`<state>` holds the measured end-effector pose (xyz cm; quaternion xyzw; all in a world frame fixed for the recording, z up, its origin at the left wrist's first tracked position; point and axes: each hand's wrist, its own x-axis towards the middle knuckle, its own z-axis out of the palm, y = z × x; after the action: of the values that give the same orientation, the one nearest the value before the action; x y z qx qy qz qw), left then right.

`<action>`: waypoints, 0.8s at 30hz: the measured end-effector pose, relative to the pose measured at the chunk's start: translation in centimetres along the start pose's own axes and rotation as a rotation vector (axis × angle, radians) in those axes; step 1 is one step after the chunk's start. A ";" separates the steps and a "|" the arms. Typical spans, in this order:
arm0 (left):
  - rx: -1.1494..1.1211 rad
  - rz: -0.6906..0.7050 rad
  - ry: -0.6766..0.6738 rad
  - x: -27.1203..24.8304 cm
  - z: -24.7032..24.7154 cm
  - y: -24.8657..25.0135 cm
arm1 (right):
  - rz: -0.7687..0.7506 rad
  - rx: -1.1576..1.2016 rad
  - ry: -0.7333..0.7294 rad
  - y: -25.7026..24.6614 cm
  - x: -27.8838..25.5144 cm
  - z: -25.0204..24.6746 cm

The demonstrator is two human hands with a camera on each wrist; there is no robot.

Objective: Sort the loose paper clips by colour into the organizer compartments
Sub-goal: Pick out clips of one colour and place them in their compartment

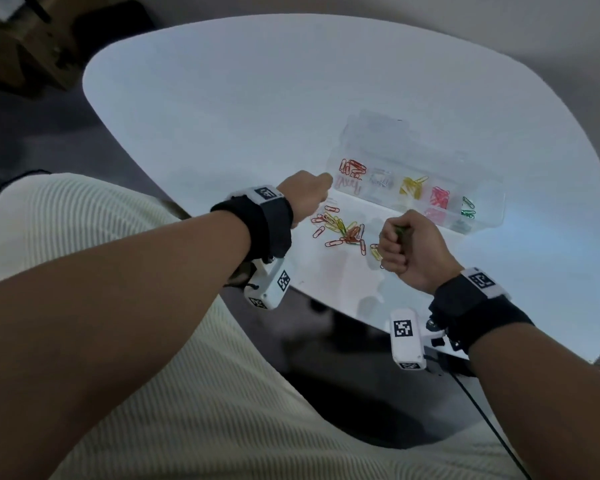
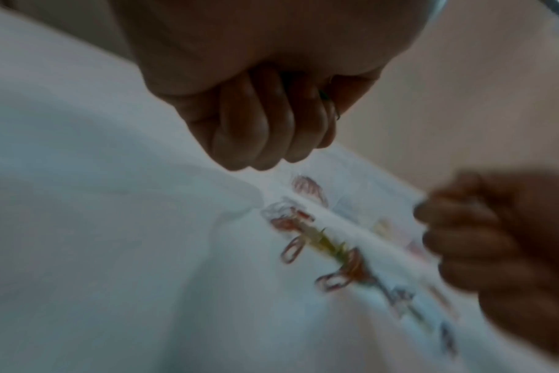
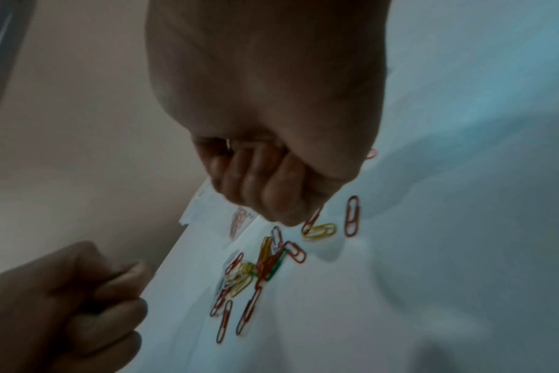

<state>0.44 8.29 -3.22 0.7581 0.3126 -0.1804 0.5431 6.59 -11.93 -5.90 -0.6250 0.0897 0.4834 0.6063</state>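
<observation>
A clear organizer (image 1: 478, 188) lies on the white table (image 1: 250, 112), its compartments holding red clips (image 1: 353, 168), pale clips (image 1: 381, 179), yellow clips (image 1: 413, 185), pink clips (image 1: 440, 198) and green clips (image 1: 468, 208). Loose clips (image 1: 340, 231) in red, yellow and green lie in front of it, also visible as loose clips (image 3: 262, 265). My left hand (image 1: 312, 194) is a fist at the organizer's red end; a thin clip loop (image 2: 336, 113) peeks between its fingers (image 2: 256, 131). My right hand (image 1: 397, 242) is a fist just right of the pile, gripping something green (image 1: 401, 232).
The table's near edge (image 1: 343, 311) runs just below both wrists, with my lap in light ribbed fabric (image 1: 153, 341) beneath. The organizer's open lid (image 1: 378, 133) lies behind the compartments. A dark cable (image 1: 482, 410) hangs below the right wrist.
</observation>
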 end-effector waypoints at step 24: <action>1.092 0.401 -0.043 2.2 3.5 -0.2 | -0.283 -1.428 0.414 1.0 0.6 -1.4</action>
<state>2.19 5.62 -5.90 0.9689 0.0135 -0.2247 0.1030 6.86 -13.09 -7.25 -0.9495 -0.2141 0.2145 0.0812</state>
